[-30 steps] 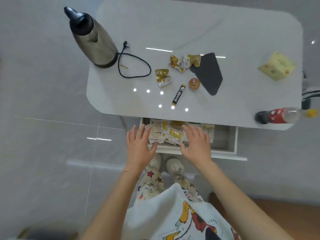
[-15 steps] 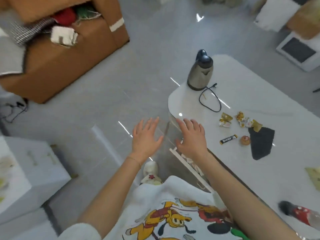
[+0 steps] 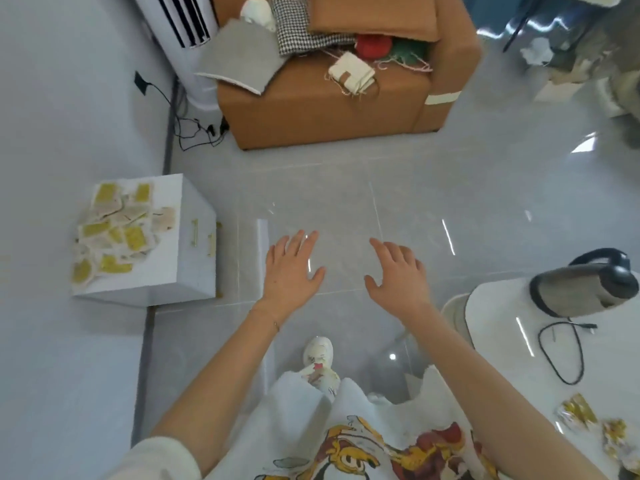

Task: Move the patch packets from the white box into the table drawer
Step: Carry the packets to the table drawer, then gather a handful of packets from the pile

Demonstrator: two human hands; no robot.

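A white box (image 3: pixel 183 268) stands on the floor at the left by the wall. Several yellow-and-white patch packets (image 3: pixel 117 230) lie heaped on its top. My left hand (image 3: pixel 292 268) hovers over the floor to the right of the box, fingers spread, holding nothing. My right hand (image 3: pixel 398 275) hovers beside it, also spread and empty. The white table (image 3: pixel 502 348) shows only its corner at the lower right; its drawer is out of view.
A steel kettle (image 3: pixel 585 289) with a black cord (image 3: pixel 562 351) lies on the table, with snack wrappers (image 3: pixel 588 420) near the frame edge. A brown sofa (image 3: pixel 332 98) piled with cloth stands ahead. A white tower fan (image 3: pixel 187 39) and floor cables (image 3: pixel 197 129) are at the back left.
My view has swung left, away from the table and its drawer, toward the white box. Both hands have left the drawer with its packets and now hover empty over the floor.
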